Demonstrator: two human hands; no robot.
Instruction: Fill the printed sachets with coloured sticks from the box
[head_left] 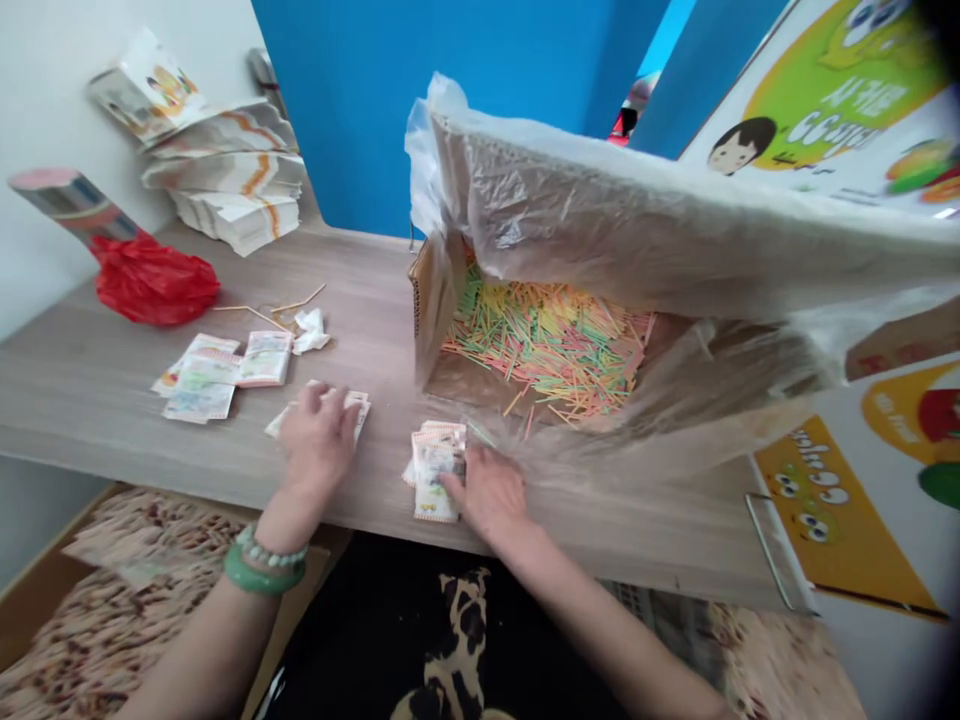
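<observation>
Head view, looking down at a wood-grain table (pixel 367 300). Two bare hands work well apart at its near edge. The left hand (pixel 319 435) bends its fingers over a flat group of packets (pixel 361 404); whether it grips them cannot be told. The right hand (pixel 496 492) touches a small overlapping stack of printed sachets (pixel 435 488), its thumb over their right side; whether the fingers close beneath is hidden. More sachets (pixel 199 388) lie left of the left hand, near a crumpled white tissue (pixel 311 332).

Right of centre, an open cardboard box (pixel 421 330) lined with clear plastic (pixel 585 200) holds many thin pink, yellow and green sticks (pixel 547 350). Below the table's near left edge, another box (pixel 19 625) is filled with pale, dark-flecked pieces. At the far left corner are a red plastic bag (pixel 157 280) and stacked white cartons (pixel 240 185).

The sachets' print is too blurred to read. At right, an orange-and-white carton (pixel 836 510) shows cartoon eyes and stylised lettering, partly readable as "gg".
</observation>
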